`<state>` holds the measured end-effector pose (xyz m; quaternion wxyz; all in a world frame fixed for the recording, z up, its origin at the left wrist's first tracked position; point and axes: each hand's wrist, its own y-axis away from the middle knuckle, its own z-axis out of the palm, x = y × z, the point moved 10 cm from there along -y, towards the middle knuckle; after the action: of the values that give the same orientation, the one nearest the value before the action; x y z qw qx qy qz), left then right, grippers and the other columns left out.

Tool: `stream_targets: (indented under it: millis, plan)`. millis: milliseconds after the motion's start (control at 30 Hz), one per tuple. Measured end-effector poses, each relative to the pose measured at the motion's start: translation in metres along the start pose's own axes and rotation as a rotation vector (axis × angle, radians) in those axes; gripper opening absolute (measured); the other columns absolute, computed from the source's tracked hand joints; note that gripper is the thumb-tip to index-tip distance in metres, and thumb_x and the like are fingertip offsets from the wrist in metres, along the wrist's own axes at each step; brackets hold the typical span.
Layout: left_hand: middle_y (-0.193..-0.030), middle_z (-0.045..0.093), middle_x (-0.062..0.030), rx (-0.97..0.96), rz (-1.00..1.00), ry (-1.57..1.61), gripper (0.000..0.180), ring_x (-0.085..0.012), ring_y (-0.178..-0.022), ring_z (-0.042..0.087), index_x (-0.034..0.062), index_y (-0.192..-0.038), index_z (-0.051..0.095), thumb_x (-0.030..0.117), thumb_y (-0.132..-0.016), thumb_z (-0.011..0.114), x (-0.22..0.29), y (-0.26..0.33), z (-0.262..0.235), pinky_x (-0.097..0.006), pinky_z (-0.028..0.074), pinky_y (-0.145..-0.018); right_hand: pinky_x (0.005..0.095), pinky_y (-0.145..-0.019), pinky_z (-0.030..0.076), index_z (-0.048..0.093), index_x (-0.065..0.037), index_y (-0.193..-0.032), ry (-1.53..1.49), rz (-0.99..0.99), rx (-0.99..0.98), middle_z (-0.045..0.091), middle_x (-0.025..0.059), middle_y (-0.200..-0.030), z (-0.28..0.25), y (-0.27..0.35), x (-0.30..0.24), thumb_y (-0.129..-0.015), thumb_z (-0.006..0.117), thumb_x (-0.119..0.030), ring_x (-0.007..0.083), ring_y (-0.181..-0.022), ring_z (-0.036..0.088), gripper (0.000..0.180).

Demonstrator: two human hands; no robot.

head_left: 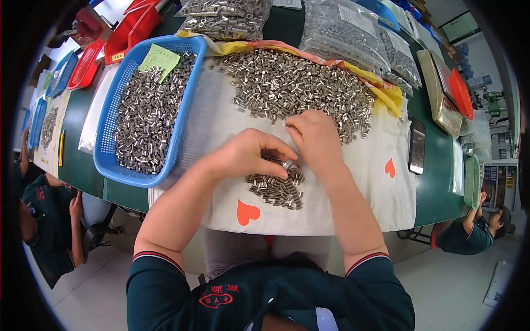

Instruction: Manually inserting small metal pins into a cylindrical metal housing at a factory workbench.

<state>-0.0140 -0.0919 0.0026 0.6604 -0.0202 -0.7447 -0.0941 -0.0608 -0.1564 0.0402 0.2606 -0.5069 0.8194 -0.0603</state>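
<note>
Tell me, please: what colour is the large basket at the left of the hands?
The large basket is blue; the head view shows it best.

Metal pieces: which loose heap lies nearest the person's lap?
The small heap beside the left hand; the large heap lies farther away across the cloth.

Table (433, 201): phone (417, 146) toward near edge, right side; green basket (471, 181) farther right, same edge; red bins (131, 30) left, well back.

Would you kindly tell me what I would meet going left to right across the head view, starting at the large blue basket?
Large blue basket, left hand, right hand, right-side red heart, black phone, green basket.
</note>
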Motion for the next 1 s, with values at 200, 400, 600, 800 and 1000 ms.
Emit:
stream_targets:
  millis: [200, 400, 600, 800, 1000]
  plan:
    - [-0.084, 0.061, 0.0001, 0.091, -0.003, 0.244, 0.031, -0.0052, -0.075, 0.054, 0.0014, -0.1, 0.061, 0.002, -0.07, 0.07, -0.011, -0.006, -0.014, -0.02, 0.046, -0.068, 0.0334, -0.07, 0.041, 0.062, -0.009, -0.077, -0.01, -0.003, 0.005, 0.054, 0.0039, -0.071, 0.001, 0.003, -0.003, -0.066, 0.063, -0.009, 0.0215, -0.076, 0.053, 0.01]
    - [-0.088, 0.061, -0.0028, 0.141, -0.037, 0.445, 0.031, -0.0072, -0.077, 0.057, 0.0004, -0.104, 0.058, -0.001, -0.074, 0.064, -0.019, -0.008, -0.023, -0.021, 0.048, -0.071, 0.0352, -0.07, 0.042, 0.06, -0.008, -0.073, -0.04, 0.026, -0.004, 0.056, 0.0052, -0.073, 0.004, 0.004, 0.002, -0.066, 0.062, -0.007, 0.0233, -0.076, 0.053, 0.007]
    - [-0.09, 0.061, -0.0044, 0.244, -0.013, 0.503, 0.033, -0.0083, -0.079, 0.058, -0.0014, -0.108, 0.054, 0.0, -0.075, 0.063, -0.02, -0.01, -0.03, -0.021, 0.048, -0.072, 0.0336, -0.067, 0.044, 0.061, -0.005, -0.076, -0.131, 0.184, -0.009, 0.058, 0.0069, -0.074, -0.006, 0.004, 0.015, -0.067, 0.062, -0.005, 0.0216, -0.073, 0.056, 0.009]
    - [-0.089, 0.062, -0.0038, 0.26, -0.013, 0.45, 0.034, -0.0077, -0.078, 0.058, -0.0019, -0.107, 0.055, 0.001, -0.075, 0.064, -0.022, -0.006, -0.033, -0.02, 0.047, -0.069, 0.0211, -0.061, 0.042, 0.061, -0.003, -0.082, -0.734, 0.33, -0.097, 0.059, 0.0007, -0.076, -0.003, 0.009, 0.009, -0.073, 0.062, -0.002, 0.0072, -0.067, 0.052, 0.009]
    - [-0.085, 0.061, -0.0021, 0.299, -0.039, 0.361, 0.033, -0.0058, -0.075, 0.057, -0.0024, -0.105, 0.057, 0.002, -0.074, 0.066, -0.027, -0.006, -0.034, -0.018, 0.046, -0.066, 0.023, -0.059, 0.043, 0.061, -0.002, -0.08, -0.368, 0.106, 0.009, 0.06, 0.0032, -0.075, -0.017, 0.007, -0.012, -0.07, 0.063, -0.002, 0.0107, -0.065, 0.055, 0.01]
